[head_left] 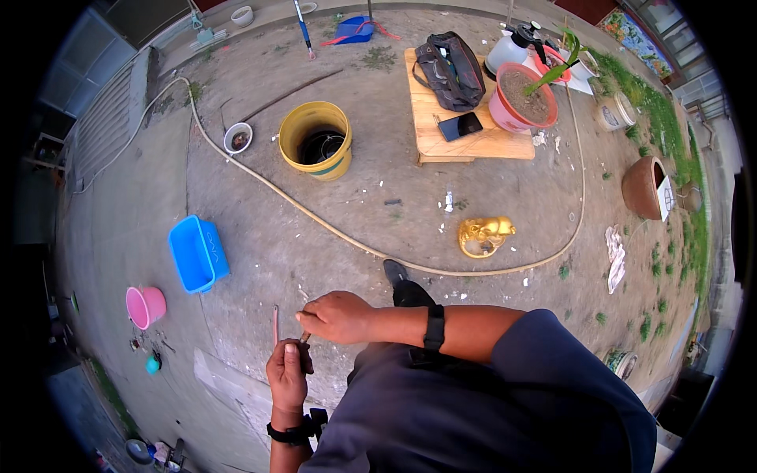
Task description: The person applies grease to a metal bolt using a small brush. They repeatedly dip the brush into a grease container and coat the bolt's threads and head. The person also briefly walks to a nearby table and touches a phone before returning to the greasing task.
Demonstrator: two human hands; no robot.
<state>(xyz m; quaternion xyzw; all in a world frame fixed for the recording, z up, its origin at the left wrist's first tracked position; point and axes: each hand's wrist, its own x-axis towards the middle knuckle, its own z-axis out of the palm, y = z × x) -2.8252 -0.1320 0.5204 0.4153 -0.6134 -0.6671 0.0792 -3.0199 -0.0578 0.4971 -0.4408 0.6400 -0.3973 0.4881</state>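
Observation:
Close together in front of my body, both hands are closed. My left hand (pixel 288 374), thumb up, grips a small dark piece (pixel 306 359) whose kind I cannot make out. Just above it, my right hand (pixel 339 317) pinches a thin brown stick-like thing (pixel 305 337), its lower end meeting the dark piece. Past the left knuckles a slim pinkish rod (pixel 275 323) points away from me; whether the left hand holds it or it lies on the ground, I cannot tell.
A hose (pixel 315 214) curves across the concrete beyond my shoe (pixel 395 273). Left stand a blue tub (pixel 183 256), a pink bucket (pixel 147 307) and a yellow bucket (pixel 341 165). A gold figurine (pixel 482 236) sits ahead; a low wooden table (pixel 505 147) carries a bag, phone and potted plant.

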